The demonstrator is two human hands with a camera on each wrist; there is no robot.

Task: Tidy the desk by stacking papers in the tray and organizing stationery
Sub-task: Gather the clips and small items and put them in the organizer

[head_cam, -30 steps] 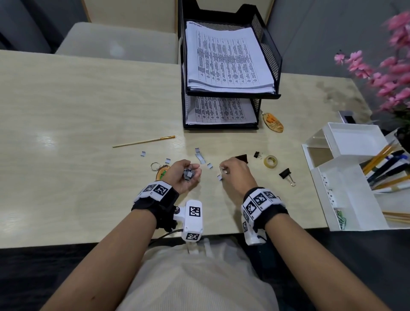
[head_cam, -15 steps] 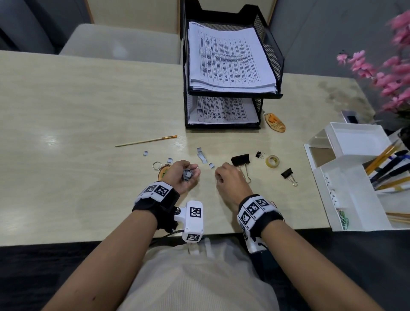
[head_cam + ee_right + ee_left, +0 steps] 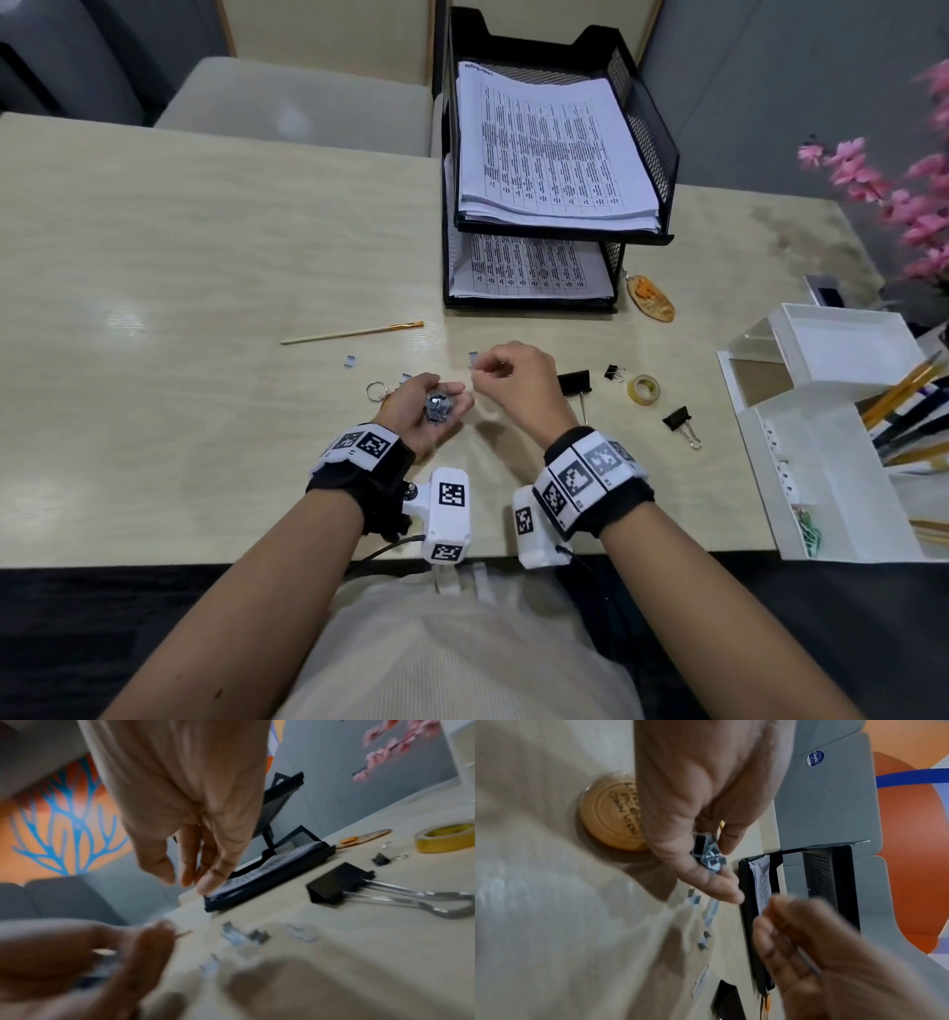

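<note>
The left hand [image 3: 418, 406] lies palm up just above the table [image 3: 205, 246], fingers curled into a cup — its grip holds a small heap of grey staple pieces [image 3: 437, 406]. The right hand [image 3: 511, 383] hovers just beside it, fingertips drawn together over the heap; whether that grip pinches anything I cannot tell, as the wrist views are blurred there. More loose staple pieces [image 3: 707, 938] lie on the table near the left hand, and a wooden disc keyring [image 3: 611, 811] sits under it, its burnt lettering only partly legible.

Beyond the hands stands the black mesh paper tray [image 3: 652, 144] — both tiers hold stacks of printed table sheets [image 3: 549, 149], the text too small to read. Right of the right hand lie a large black binder clip [image 3: 574, 383], two smaller ones, and a roll of yellow tape [image 3: 644, 389]. Further right of the tray, a white organizer [image 3: 821, 462] holds pencils and pens [image 3: 909, 395] in its compartment.
</note>
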